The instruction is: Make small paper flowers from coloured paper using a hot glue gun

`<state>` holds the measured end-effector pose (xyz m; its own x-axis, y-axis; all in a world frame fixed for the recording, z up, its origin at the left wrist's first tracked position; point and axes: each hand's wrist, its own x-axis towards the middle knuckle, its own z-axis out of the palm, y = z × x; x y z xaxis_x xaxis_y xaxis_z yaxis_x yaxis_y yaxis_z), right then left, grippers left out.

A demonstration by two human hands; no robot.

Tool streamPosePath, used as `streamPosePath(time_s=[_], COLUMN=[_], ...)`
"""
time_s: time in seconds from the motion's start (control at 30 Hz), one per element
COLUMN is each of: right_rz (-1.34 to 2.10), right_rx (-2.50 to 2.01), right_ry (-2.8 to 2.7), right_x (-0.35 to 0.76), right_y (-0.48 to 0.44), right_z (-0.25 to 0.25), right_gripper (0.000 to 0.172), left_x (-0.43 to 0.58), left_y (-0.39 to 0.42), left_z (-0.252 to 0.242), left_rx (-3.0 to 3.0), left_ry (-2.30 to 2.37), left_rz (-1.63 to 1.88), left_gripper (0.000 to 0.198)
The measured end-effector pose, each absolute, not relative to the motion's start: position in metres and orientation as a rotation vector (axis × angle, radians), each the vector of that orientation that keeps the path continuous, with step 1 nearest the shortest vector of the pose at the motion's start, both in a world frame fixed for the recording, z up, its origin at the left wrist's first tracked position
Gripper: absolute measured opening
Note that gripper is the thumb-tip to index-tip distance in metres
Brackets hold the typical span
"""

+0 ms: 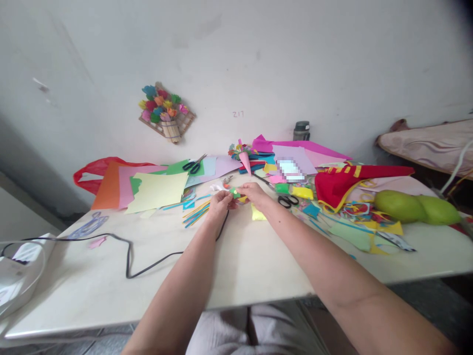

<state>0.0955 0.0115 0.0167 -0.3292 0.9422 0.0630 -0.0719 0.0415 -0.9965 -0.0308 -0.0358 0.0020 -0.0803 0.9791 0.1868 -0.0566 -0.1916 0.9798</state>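
Both my hands meet over the middle of the table, fingers closed on a small green paper piece (234, 192) with a bit of yellow showing at it. My left hand (220, 201) pinches its left side; my right hand (252, 193) grips from the right. Just behind them lies a glue gun (226, 181), partly hidden by my fingers. Thin strips of coloured paper (195, 213) are spread to the left of my left hand. A yellow packet (258, 212) lies under my right wrist, and black-handled scissors (288, 201) rest to the right.
Coloured paper sheets (158, 190) and a second pair of scissors (194, 164) lie at back left. A pink paper cone with flowers (244, 160) stands at the back. Red cloth (336, 185) and green fruits (401, 206) sit right. A black cable (155, 262) crosses the table's left side.
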Motion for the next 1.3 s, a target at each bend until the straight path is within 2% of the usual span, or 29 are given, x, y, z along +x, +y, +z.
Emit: streamPosePath(time_s=[0.97,1.3], right_rz=[1.352,1.378], right_rx=[-0.939,-0.939], right_ry=[-1.393,-1.406], right_x=[0.0916,0.0910], right_y=[0.0110,0.0082], right_z=[0.0147,0.0163], right_gripper=[0.018,0.018], left_x=[-0.0297,-0.0308], left_y=[-0.0342,-0.0347], left_z=[0.0018,0.0011], left_rx=[1.251,1.266], left_ry=[1.119,1.120], left_rz=[1.428,1.440], left_gripper=[0.019,0.025])
